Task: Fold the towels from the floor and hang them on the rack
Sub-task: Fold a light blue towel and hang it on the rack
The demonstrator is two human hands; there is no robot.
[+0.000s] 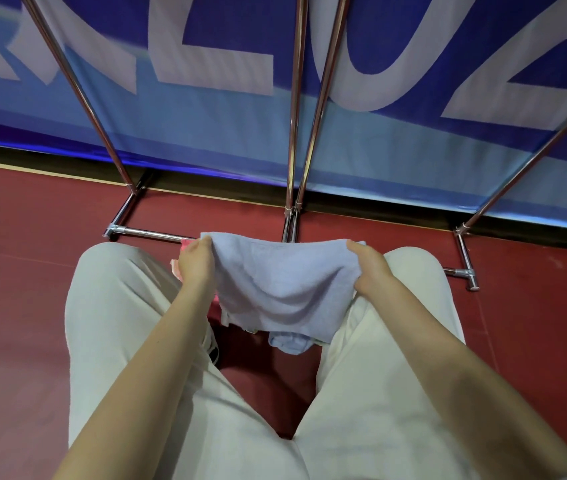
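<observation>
The person squats over the red floor point(32, 271), knees in pale trousers point(119, 306) spread wide. Both hands hold one pale blue towel point(282, 285) stretched between them above the gap between the knees. The left hand point(196, 263) grips the towel's left top corner, fingers point(205, 242) curled over the edge; the right hand point(370, 268) grips the right top corner the same way, thumb on the near face. The towel sags in the middle and hangs down — its lower edge drapes over more cloth on the floor: a light blue bundle point(290, 342) under it, and a pink towel point(185, 245) peeking out behind the left hand. Just beyond the towel stands the chrome rack point(295, 133), its feet on the floor and its poles rising before a blue banner point(205, 126) with large white letters.
</observation>
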